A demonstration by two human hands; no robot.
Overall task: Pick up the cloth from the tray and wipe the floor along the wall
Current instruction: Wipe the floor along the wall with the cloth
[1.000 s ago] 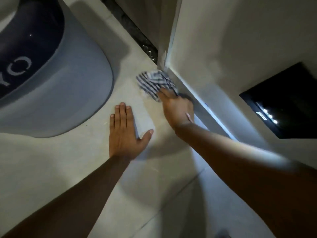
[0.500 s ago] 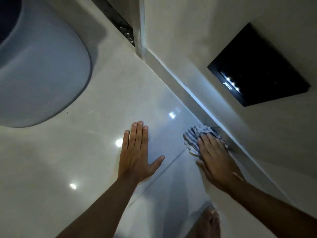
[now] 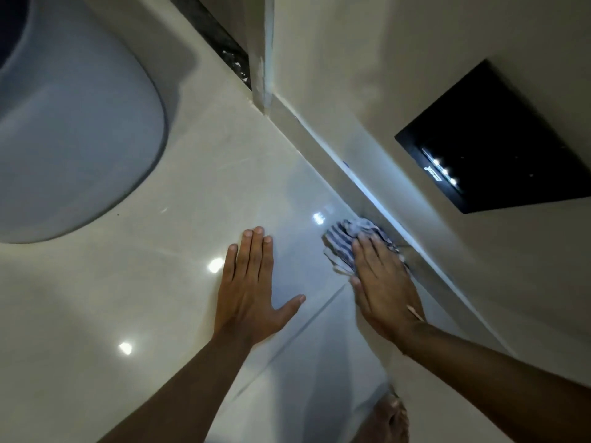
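A crumpled blue-and-white striped cloth (image 3: 343, 239) lies on the glossy pale tile floor (image 3: 179, 292), right against the skirting of the wall (image 3: 377, 91). My right hand (image 3: 383, 286) presses flat on the cloth, its fingers covering the cloth's near half. My left hand (image 3: 252, 282) rests flat on the floor to the left, fingers together, thumb spread, holding nothing. No tray is in view.
A large grey rounded object (image 3: 73, 129) stands on the floor at the left. A black panel with small lights (image 3: 492, 139) is set in the wall at the right. A dark floor strip (image 3: 224, 49) runs at the top. My bare foot (image 3: 390, 420) shows at the bottom.
My right hand has dragged the cloth along the skirting from the far corner toward me. Over the last half second it stays near the same spot. The left hand has stayed flat.
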